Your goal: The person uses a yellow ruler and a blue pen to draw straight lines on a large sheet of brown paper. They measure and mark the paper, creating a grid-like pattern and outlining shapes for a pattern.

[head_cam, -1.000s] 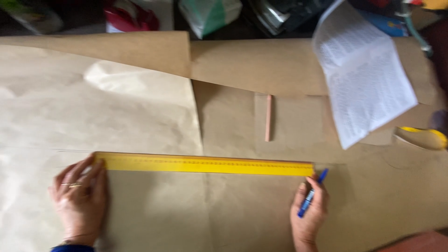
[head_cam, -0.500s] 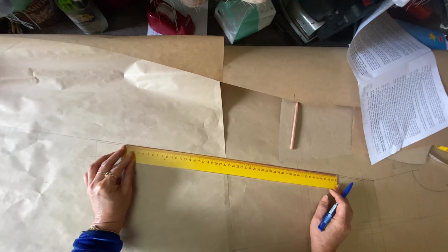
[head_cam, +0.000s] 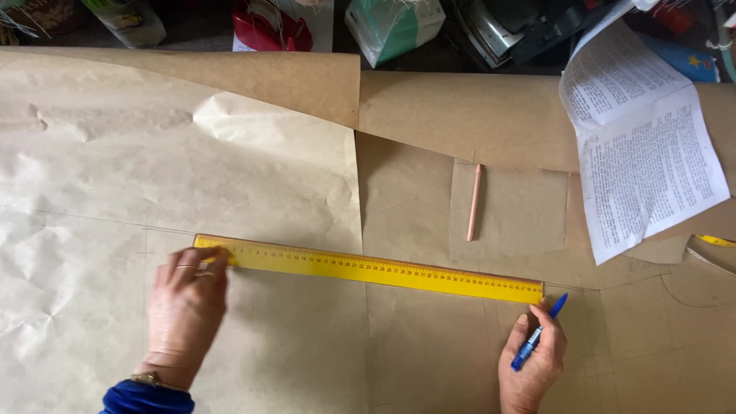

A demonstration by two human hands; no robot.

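Observation:
A long yellow ruler (head_cam: 368,270) lies across sheets of brown paper (head_cam: 253,161), sloping slightly down to the right. My left hand (head_cam: 184,307) presses flat on the ruler's left end, fingers spread over it. At the ruler's right end is my right hand (head_cam: 533,362), which holds a blue pen (head_cam: 538,333) with its tip near the ruler's lower right corner. Faint drawn lines run on the paper beneath and beside the ruler.
A plain wooden pencil (head_cam: 474,202) lies on the paper above the ruler. Printed white pages (head_cam: 644,153) rest at the right. Along the far edge stand a red object (head_cam: 268,31), a green and white packet (head_cam: 395,27) and dark tools (head_cam: 521,31).
The view has shifted, so everything sits further right and lower in frame. The ruler now tilts down to the right. Both hands stay at its ends.

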